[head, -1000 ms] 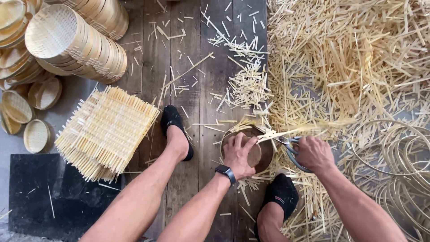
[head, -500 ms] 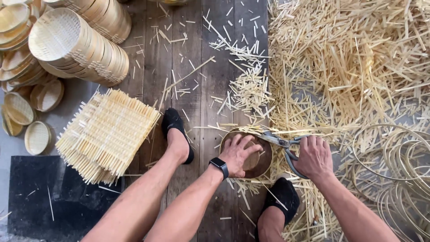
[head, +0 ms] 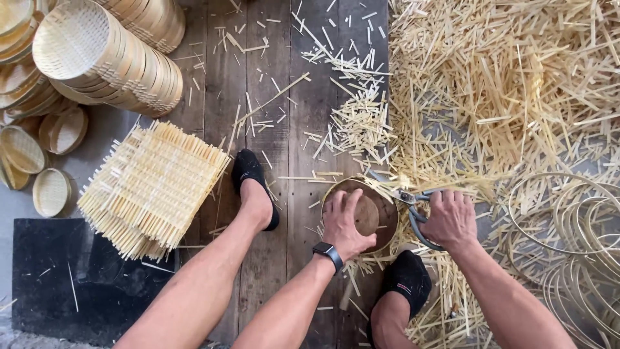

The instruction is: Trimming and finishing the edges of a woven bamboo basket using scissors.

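both hands (head: 395,223) closed: basket (head: 381,205), shears (head: 413,205)

Bare floor planks (head: 284,116) lie open ahead; the strip pile (head: 516,97) crowds the right, woven mats (head: 152,187) the left.

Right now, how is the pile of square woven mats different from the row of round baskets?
The woven mats are flat squares with loose stick ends poking out; the round baskets have smooth curved rims. The mats lie stacked flat on the floor, while the baskets lie on their sides, nested in a row. Both are pale bamboo colour, with woven faces.
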